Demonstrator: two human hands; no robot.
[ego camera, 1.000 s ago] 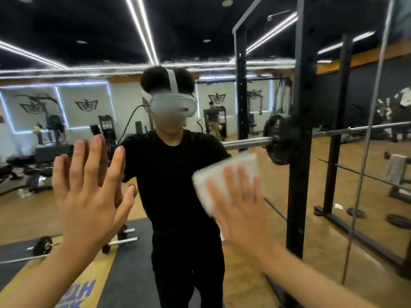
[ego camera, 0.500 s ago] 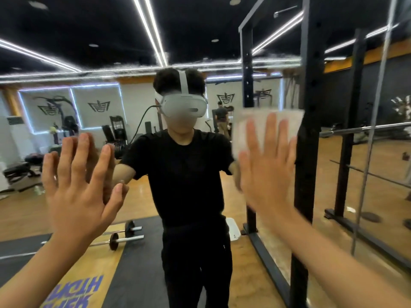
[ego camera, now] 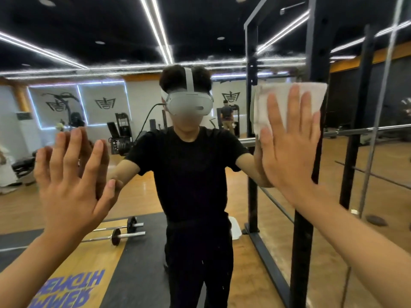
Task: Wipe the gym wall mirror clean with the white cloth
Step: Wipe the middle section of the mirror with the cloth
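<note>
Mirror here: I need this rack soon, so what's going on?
A person is wiping the gym wall mirror. Their right hand presses the white cloth flat on the glass, in front of a black rack post. The left hand, fingers spread, is up at the glass and holds nothing.

The right hand has swept the white cloth up and rightward across the mirror (a second ago it sat level with the reflected chest); the cloth now lies beside the reflected headset, overlapping the black rack upright.
</note>
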